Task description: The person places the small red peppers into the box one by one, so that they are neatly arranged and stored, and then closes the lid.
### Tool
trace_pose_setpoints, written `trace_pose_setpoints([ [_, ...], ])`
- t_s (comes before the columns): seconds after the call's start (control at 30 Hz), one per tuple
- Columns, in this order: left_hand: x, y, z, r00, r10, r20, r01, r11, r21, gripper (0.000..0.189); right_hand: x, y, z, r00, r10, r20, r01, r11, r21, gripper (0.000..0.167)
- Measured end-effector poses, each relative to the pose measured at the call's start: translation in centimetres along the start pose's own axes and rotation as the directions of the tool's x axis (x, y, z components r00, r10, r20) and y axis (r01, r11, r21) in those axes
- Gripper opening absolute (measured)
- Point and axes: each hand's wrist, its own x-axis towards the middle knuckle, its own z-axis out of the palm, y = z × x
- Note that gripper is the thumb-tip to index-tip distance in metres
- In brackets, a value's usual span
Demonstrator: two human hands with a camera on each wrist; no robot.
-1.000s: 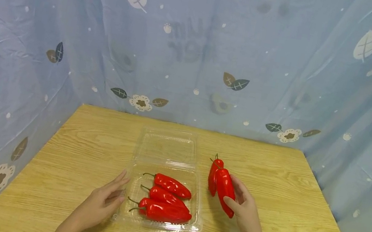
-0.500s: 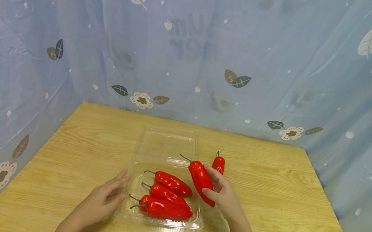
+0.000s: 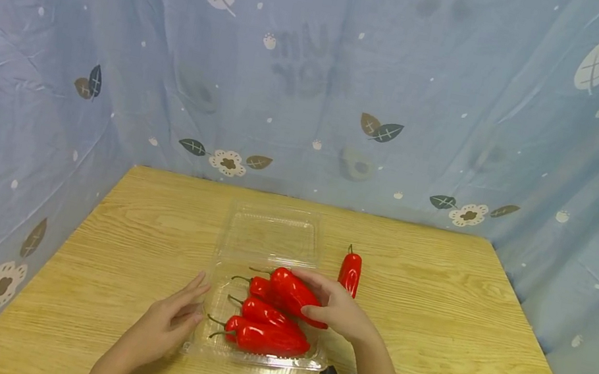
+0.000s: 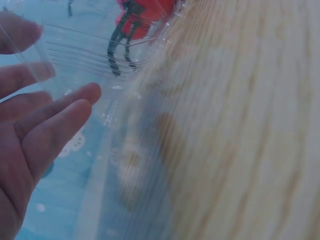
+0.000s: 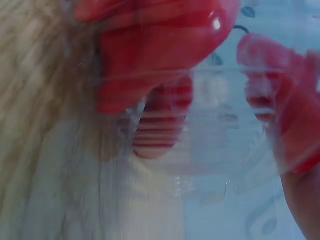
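Note:
A clear plastic clamshell box (image 3: 269, 361) stands open on the table, with several long red peppers (image 3: 272, 341) lying in its base, green stems to the left. My right hand (image 3: 335, 307) reaches over the box's right side and grips another red pepper (image 3: 295, 293), tilted across the rearmost pepper there. At the box's left side my left hand (image 3: 161, 323) rests with its fingers extended against the clear wall. Up close in the left wrist view, the fingers of the left hand (image 4: 40, 130) touch that wall. The right wrist view is blurred.
One more red pepper (image 3: 349, 273) lies on the wooden table (image 3: 435, 304) to the right of the box. The transparent lid (image 3: 273, 236) is folded back behind the base. Patterned blue cloth (image 3: 318, 83) hangs around the back and sides.
My right hand has carried the red pepper leftward from beside the other loose pepper to over the peppers in the box. My left hand has stayed put.

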Motion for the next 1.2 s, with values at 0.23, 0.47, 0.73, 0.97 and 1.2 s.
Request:
trace_pose_setpoints([
  [0.23, 0.0, 0.0, 0.0, 1.000, -0.006, 0.001, 0.006, 1.000, -0.015, 0.050, 1.2, 0.1, 0.2, 0.995, 0.002, 0.102, 0.002, 0.999, -0.046, 0.061],
  [0.47, -0.1, -0.2, 0.1, 1.000, -0.002, 0.009, 0.002, 1.000, -0.018, 0.050, 2.1, 0.6, 0.6, 0.968, 0.006, 0.250, 0.003, 0.999, -0.033, 0.061],
  [0.73, 0.0, 0.0, 0.0, 1.000, -0.014, 0.005, 0.014, 1.000, -0.019, 0.051, 2.7, 0.5, 0.8, 0.955, 0.046, 0.293, 0.000, 0.988, -0.154, 0.062],
  [0.97, 0.0, -0.1, 0.1, 1.000, 0.001, -0.003, -0.001, 1.000, -0.010, 0.050, 3.1, 0.5, 1.2, 0.937, 0.081, 0.339, 0.009, 0.967, -0.256, 0.063],
  [1.2, 0.0, -0.2, 0.2, 1.000, 0.000, -0.006, 0.000, 1.000, -0.014, 0.050, 3.1, 0.8, 1.4, 0.934, 0.086, 0.346, 0.002, 0.969, -0.247, 0.055],
])
